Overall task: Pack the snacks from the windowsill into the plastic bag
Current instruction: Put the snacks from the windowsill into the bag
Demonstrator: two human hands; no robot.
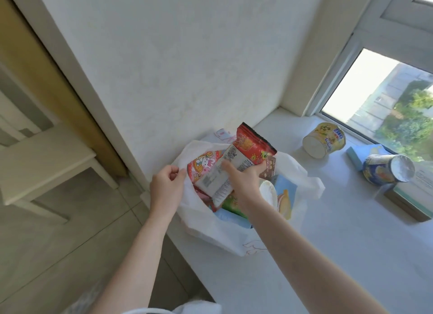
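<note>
A white plastic bag (210, 229) stands open on the white windowsill (328, 243), with several snack packets inside. My left hand (165, 187) pinches the bag's left rim and holds it open. My right hand (243, 175) grips a red snack packet (253, 145) over the bag's mouth, its lower end down among the other packets. A pink packet with a cartoon rabbit (203, 166) shows inside the bag at the left. A yellow noodle cup (324, 140) and a blue noodle cup (386, 168) lie on their sides on the sill to the right.
A blue box (356, 156) lies between the two cups. A flat box (412, 201) sits near the window glass at the far right. The white wall rises behind the bag. A pale table (46, 166) stands on the tiled floor at the left.
</note>
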